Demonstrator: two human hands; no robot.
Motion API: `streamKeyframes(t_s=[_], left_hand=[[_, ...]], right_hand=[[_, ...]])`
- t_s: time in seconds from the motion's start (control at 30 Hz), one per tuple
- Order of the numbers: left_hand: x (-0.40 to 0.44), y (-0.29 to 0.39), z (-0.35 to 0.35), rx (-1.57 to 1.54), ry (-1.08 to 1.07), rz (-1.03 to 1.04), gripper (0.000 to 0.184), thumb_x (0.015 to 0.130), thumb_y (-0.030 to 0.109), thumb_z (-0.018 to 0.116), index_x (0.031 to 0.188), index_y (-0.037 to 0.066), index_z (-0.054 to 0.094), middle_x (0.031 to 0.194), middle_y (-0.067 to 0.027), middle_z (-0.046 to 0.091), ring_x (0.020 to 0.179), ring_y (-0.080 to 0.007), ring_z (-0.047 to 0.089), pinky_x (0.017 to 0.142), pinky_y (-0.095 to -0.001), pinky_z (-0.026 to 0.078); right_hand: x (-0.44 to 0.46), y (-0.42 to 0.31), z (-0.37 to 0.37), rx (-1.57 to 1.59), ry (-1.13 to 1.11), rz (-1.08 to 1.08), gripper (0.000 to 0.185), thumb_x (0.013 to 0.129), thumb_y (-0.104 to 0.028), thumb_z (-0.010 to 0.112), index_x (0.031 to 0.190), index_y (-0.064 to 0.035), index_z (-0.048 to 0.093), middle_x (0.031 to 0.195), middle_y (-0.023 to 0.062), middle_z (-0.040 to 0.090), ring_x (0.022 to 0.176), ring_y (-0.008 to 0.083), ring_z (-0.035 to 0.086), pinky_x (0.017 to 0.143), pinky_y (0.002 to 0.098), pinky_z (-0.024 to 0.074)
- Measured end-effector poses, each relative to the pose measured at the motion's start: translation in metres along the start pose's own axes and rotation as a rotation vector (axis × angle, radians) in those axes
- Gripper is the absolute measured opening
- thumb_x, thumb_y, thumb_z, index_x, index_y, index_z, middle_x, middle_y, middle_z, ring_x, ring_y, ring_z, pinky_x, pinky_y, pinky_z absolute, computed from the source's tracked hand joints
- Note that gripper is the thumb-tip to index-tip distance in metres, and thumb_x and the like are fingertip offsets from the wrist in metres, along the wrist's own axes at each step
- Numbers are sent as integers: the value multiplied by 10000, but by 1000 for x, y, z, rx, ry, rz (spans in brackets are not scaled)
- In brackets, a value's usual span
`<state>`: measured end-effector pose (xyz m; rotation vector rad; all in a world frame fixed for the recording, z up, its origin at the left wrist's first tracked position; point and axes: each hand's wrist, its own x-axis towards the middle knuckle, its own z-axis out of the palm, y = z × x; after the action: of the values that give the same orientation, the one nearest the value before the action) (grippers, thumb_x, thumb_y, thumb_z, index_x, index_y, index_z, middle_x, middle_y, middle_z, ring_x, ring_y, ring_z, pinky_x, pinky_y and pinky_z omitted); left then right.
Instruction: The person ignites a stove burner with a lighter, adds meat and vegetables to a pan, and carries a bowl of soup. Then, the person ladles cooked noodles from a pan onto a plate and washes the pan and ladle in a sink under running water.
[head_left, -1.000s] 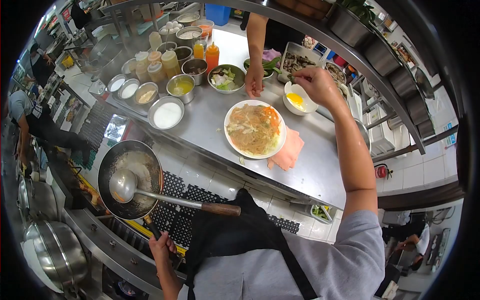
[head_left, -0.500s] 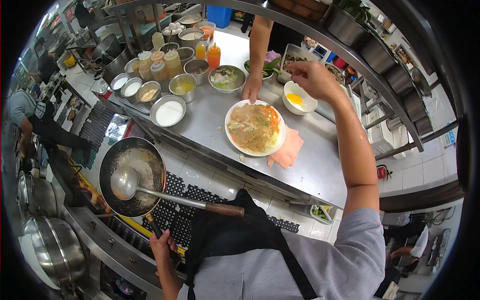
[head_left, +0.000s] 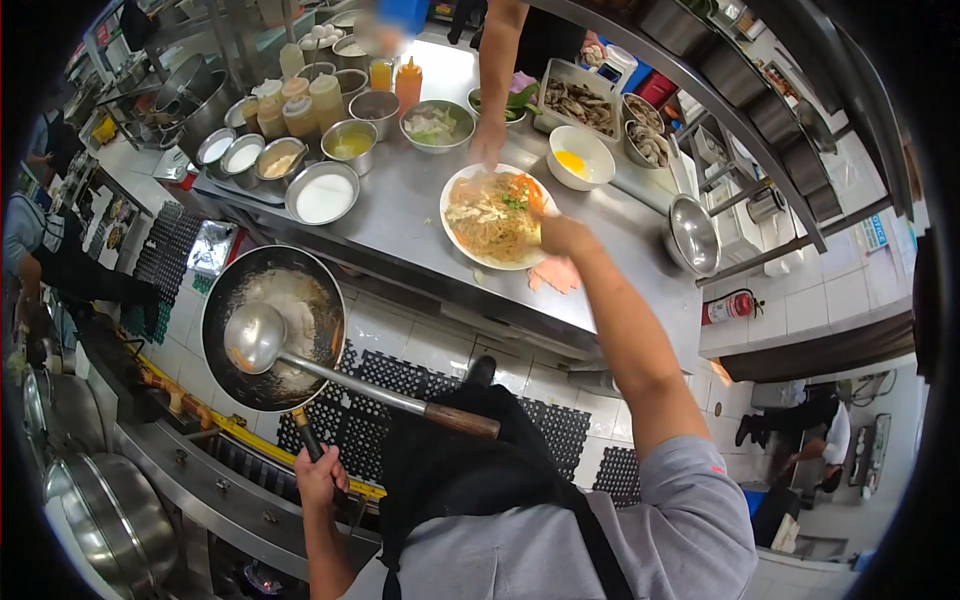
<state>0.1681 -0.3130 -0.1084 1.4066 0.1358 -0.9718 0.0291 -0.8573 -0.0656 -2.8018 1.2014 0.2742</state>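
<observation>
My left hand (head_left: 320,474) grips the handle of a dark wok (head_left: 238,345), held out over the floor mat. A steel ladle (head_left: 340,374) with a wooden grip lies across the wok, its bowl resting inside. My right hand (head_left: 566,238) closes on the right rim of a white plate (head_left: 462,245), its fingertips partly hidden and blurred. Cooked noodles (head_left: 490,235) with carrot strips and greens fill the plate. From the far side another person's hand (head_left: 487,143) reaches the plate's back rim. A folded pink cloth (head_left: 556,273) lies under the plate's front right edge.
The steel counter (head_left: 400,215) carries a bowl with egg yolk (head_left: 582,160), a bowl of cabbage (head_left: 438,128), a white-filled bowl (head_left: 324,195) and several sauce bottles. A metal shelf (head_left: 690,115) overhangs the right. Behind the wok runs a stove edge (head_left: 215,480).
My right hand has come down from above the egg bowl to the plate's right rim. The view has shifted. My left hand still holds the wok with the ladle in it.
</observation>
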Motion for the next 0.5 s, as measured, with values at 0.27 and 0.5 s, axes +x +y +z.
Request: streamKeyframes(t_s=[0.27, 0.5], left_hand=[[-21, -2, 17, 109, -73, -22, 219, 868, 64, 612, 771, 89, 418, 520, -23, 443, 358, -138, 436, 330, -295, 374], [-52, -26, 78, 222, -188, -22, 200, 869, 39, 599, 760, 79, 436, 517, -22, 445, 358, -136, 439, 328, -298, 376]], right_hand=[[-197, -12, 100, 980, -545, 44, 378, 919, -374, 567, 1078, -42, 654, 720, 82, 665, 520, 142, 603, 402, 278, 456], [-438, 133, 429, -61, -721, -26, 326, 779, -314, 626, 983, -73, 708, 1047, 158, 672, 1023, 333, 629, 890, 413, 498]])
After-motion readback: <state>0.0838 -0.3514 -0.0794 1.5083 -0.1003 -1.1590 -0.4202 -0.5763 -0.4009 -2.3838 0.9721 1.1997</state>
